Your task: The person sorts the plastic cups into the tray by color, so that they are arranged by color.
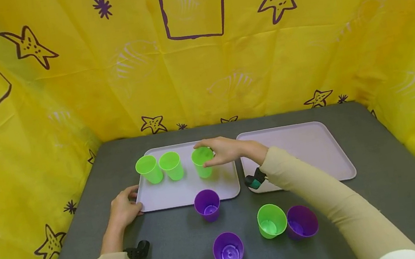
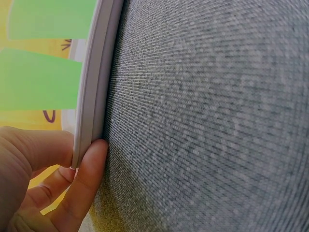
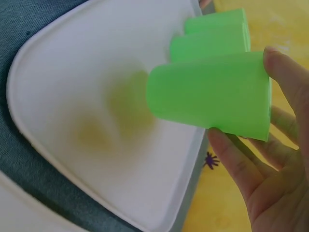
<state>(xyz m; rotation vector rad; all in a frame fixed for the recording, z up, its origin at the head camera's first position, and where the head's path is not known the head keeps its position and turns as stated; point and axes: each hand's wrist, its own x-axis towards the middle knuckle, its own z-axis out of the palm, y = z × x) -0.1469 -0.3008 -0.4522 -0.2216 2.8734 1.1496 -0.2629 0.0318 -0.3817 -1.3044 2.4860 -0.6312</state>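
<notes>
In the head view, my right hand (image 1: 223, 149) grips a green cup (image 1: 203, 169) by its upper part, over the right half of the left tray (image 1: 169, 196). The right wrist view shows thumb and fingers around that cup's (image 3: 207, 92) rim end; whether its base touches the tray I cannot tell. Two more green cups (image 1: 151, 172) (image 1: 173, 168) stand side by side at the tray's left. My left hand (image 1: 122, 208) pinches the tray's left edge, and the left wrist view has thumb and finger on either side of its rim (image 2: 91, 87).
A second pale tray (image 1: 302, 142) lies to the right. In front of the trays stand purple cups (image 1: 208, 210) (image 1: 230, 258) (image 1: 301, 225) and a green cup (image 1: 272, 227), which is beside the rightmost purple one. Yellow patterned cloth (image 1: 199, 77) surrounds the grey table (image 1: 177, 250).
</notes>
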